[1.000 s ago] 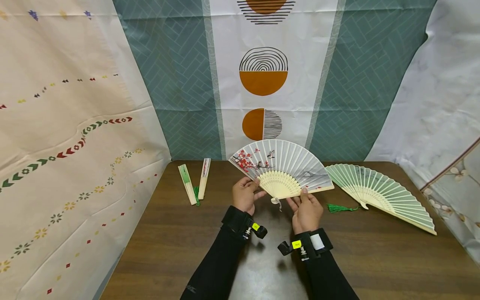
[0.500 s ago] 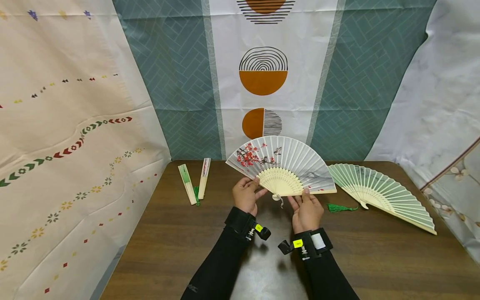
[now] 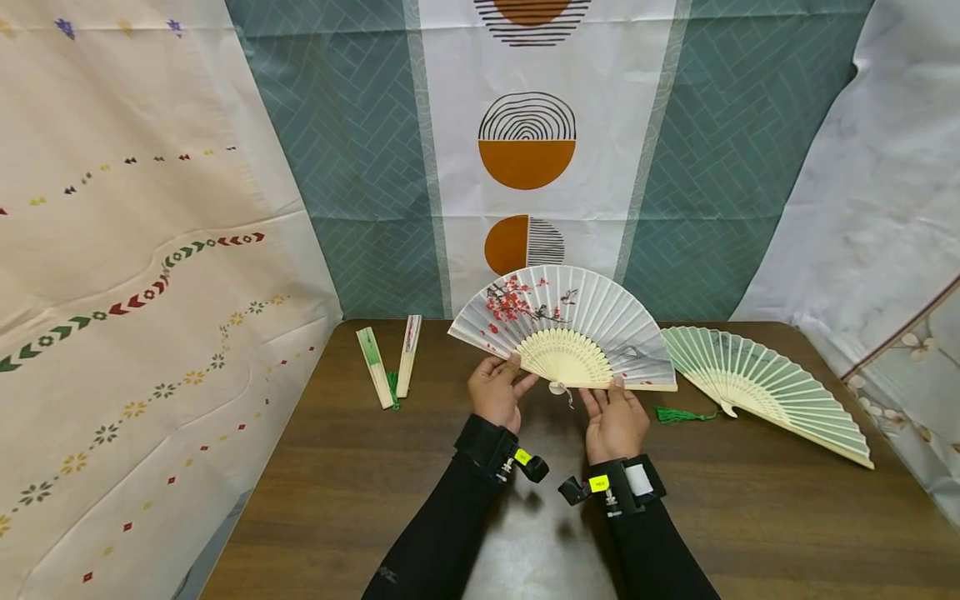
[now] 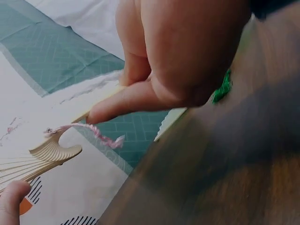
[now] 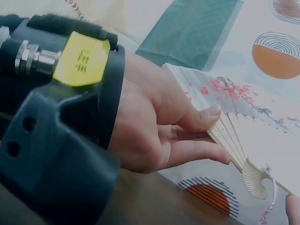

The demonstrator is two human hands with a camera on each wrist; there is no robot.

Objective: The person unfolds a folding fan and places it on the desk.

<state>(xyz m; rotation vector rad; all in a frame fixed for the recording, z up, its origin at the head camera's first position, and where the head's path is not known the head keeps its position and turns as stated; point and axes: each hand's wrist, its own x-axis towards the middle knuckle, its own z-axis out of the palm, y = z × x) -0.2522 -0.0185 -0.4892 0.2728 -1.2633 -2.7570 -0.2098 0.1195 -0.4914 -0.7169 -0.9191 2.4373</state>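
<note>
Both hands hold a spread white folding fan [image 3: 555, 325] with red plum blossoms and cream ribs, raised over the table. Its pivot end with a thin cord points down toward the person. My left hand [image 3: 495, 392] pinches the left outer rib between thumb and fingers. This left hand [image 5: 159, 122] also shows in the right wrist view, thumb on the rib. My right hand [image 3: 617, 423] holds the lower right outer rib, thumb at its edge and fingers beneath. In the left wrist view the right hand [image 4: 178, 51] hides part of that rib; the cord [image 4: 96, 131] dangles nearby.
A spread green folding fan [image 3: 765, 383] with a green tassel [image 3: 684, 416] lies on the right of the brown table [image 3: 322, 500]. At the back left lie two folded fans, one green [image 3: 375, 367] and one white [image 3: 408, 356]. Patterned cloths hang behind.
The white fan has risen slightly and spread a little wider, its lower right rib now nearly level. My left hand has shifted slightly right, and my right hand has barely moved.
</note>
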